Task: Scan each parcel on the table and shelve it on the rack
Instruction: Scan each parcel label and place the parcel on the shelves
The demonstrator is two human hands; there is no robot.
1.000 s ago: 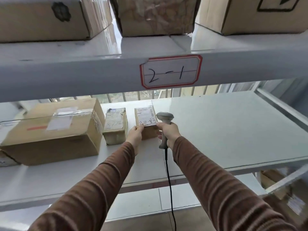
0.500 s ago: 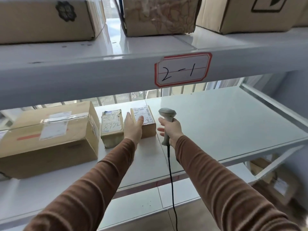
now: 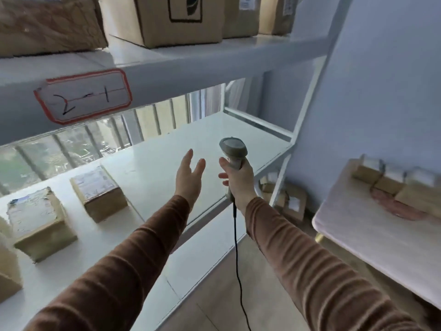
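Observation:
Two small cardboard parcels with labels on top stand on the white middle shelf of the rack: one nearer the centre, another at the left. My left hand hovers open above the shelf, right of those parcels, holding nothing. My right hand grips the handle of a grey corded barcode scanner, head up. At the right, a white table carries several brown parcels, blurred.
The upper shelf holds larger cardboard boxes, and its front edge carries a red-bordered label reading 2-1. More parcels lie on the floor under the rack's right end. A blue-grey wall stands behind the table.
My left hand has let go of the small parcel, which now stands on the shelf, and has moved right with fingers spread. My view has swung right, bringing the table into sight.

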